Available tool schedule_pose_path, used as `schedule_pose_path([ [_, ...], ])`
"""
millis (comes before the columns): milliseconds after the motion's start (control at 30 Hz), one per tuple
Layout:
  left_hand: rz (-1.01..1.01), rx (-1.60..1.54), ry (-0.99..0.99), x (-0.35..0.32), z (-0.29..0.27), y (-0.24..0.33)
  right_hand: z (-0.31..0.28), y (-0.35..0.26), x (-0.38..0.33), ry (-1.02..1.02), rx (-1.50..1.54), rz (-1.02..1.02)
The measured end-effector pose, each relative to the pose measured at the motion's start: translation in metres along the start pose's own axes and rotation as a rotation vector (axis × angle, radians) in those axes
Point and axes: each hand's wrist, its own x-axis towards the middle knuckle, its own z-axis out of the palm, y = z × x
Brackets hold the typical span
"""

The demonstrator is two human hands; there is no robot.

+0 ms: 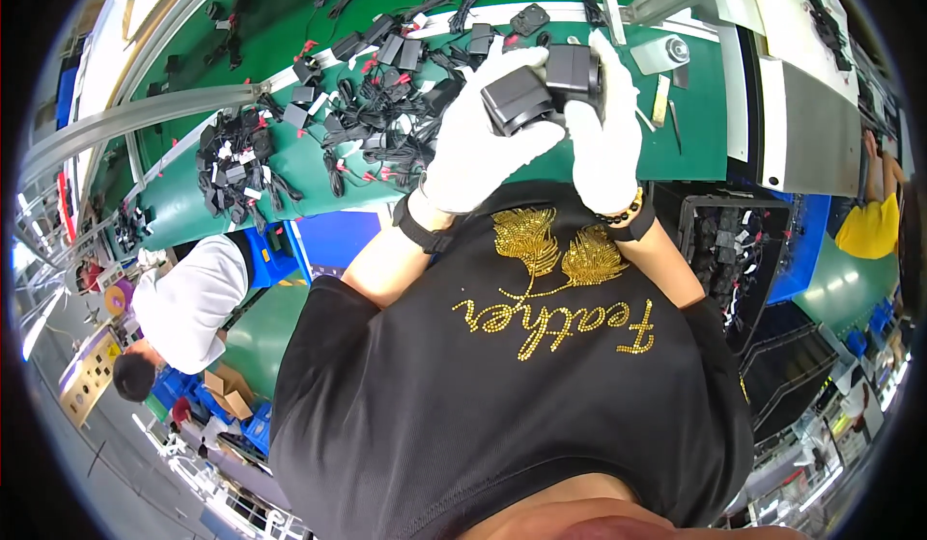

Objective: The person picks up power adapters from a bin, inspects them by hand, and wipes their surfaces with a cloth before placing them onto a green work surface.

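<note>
Both my hands wear white gloves and are raised over the green workbench. My left hand is closed round a black power adapter, thumb along its near side. A second black power adapter sits in my right hand, fingers behind it and thumb at its lower edge. The two adapters are close side by side; whether they touch I cannot tell. To the left of my hands lies a heap of black adapters with coiled cables, some with red tags.
Right of my hands are a white bottle, a yellowish strip and a thin pen-like tool. Another adapter pile lies further left. A black crate of adapters stands at my right. A co-worker in white is at left.
</note>
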Motion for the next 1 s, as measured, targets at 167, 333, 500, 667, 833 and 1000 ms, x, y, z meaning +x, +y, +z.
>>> schedule_pose_path([
  [167, 0.049, 0.074, 0.137, -0.006, 0.016, 0.002, 0.002, -0.005, -0.009, -0.03, 0.426, 0.036],
  [333, 0.225, 0.209, 0.285, -0.009, 0.032, -0.008, -0.01, -0.028, -0.013, -0.083, 0.388, 0.182],
  [500, 0.329, 0.295, 0.27, -0.013, 0.041, -0.016, -0.001, -0.029, -0.017, 0.142, 0.153, -0.027],
  [667, 0.318, 0.351, 0.282, -0.014, 0.043, -0.019, -0.014, -0.02, -0.008, 0.108, -0.018, -0.165],
  [833, 0.192, 0.134, 0.311, -0.016, 0.048, -0.017, -0.013, -0.026, -0.018, 0.02, 0.138, 0.008],
  [1000, 0.131, 0.318, 0.395, -0.012, 0.06, -0.007, -0.001, -0.005, -0.031, 0.069, -0.074, -0.098],
])
